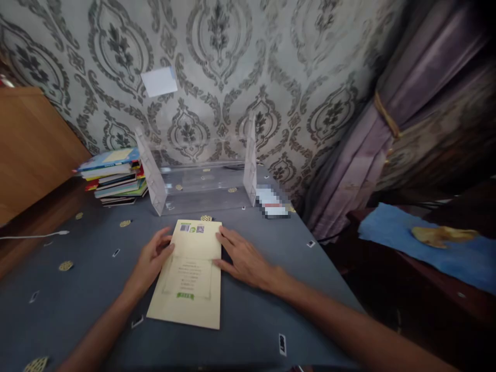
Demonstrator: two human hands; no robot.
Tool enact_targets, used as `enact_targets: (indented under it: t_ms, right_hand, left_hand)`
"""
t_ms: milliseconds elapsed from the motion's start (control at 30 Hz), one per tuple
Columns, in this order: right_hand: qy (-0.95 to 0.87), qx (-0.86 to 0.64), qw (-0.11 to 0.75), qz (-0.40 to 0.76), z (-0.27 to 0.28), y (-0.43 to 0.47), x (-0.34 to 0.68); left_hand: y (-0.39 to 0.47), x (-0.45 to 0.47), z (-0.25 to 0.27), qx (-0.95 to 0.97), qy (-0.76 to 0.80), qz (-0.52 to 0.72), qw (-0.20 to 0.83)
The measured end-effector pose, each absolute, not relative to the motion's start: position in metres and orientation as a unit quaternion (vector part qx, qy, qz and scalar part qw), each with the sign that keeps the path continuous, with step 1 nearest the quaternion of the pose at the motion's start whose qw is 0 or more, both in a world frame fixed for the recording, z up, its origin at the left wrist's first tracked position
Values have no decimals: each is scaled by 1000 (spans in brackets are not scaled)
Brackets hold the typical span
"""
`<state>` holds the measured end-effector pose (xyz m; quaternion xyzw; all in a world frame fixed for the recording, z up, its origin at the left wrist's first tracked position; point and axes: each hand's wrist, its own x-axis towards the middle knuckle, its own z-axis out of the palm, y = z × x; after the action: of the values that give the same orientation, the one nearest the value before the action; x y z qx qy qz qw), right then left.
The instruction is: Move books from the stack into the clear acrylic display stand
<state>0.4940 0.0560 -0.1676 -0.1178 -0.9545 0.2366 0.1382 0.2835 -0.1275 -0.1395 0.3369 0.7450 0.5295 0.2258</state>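
A pale yellow book (pixel 189 279) lies in front of me with its printed side up; a barcode and a QR code sit near its far edge, and a framed block of text with a green ribbon is nearer to me. My left hand (pixel 153 256) is at the book's left edge, its fingers curled and the thumb on the border. On the opposite edge, my right hand (pixel 244 258) holds the book with fingertips and thumb spread along it. Both hands grip the far half. Whether any fingers reach beneath is hidden.
Behind the book stands a clear rack with white side panels (pixel 151 173). A stack of books (pixel 114 175) is to its left, a blurred-out item (pixel 273 201) to its right. A white cable (pixel 34 236) crosses the left. Beyond the table's right edge lies a blue cloth (pixel 391 225).
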Motion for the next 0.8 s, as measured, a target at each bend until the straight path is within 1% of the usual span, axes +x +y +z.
enact_targets:
  t_ms: [100,200,267,367,467,533,600,667,733,800]
  right_hand:
    - [-955,-112,128,241,-166,56,495]
    - [-951,-111,126,260,-161,55,497]
    - [-944,-130,110,281,-157,54,499]
    - [-925,-171,95,325,-152,55,498]
    - [-888,-223,140,377,-150,59,494]
    - [-844,-248,167,446,-152,65,491]
    - [-786,-221,164,554,-154,70,489]
    - [-721,-160,154,656,-157,74,489]
    - [-673,-123,167,710,-157,75,490]
    - [-650,-112,196,725,-154,74,492]
  left_hand:
    - [-118,282,-135,190,692,616,327]
    - [-104,284,-131,126,611,628,464]
    - [-96,287,-128,114,586,622,507]
    - [-88,289,-121,115,588,624,502]
    - [-81,291,-112,129,593,635,478]
    - [-75,292,-105,145,588,648,463]
    - [-70,294,-97,169,580,662,444]
    - [-65,298,-88,199,577,672,419]
    - [-61,302,-80,227,579,678,391]
    - [-59,307,-74,247,581,687,358]
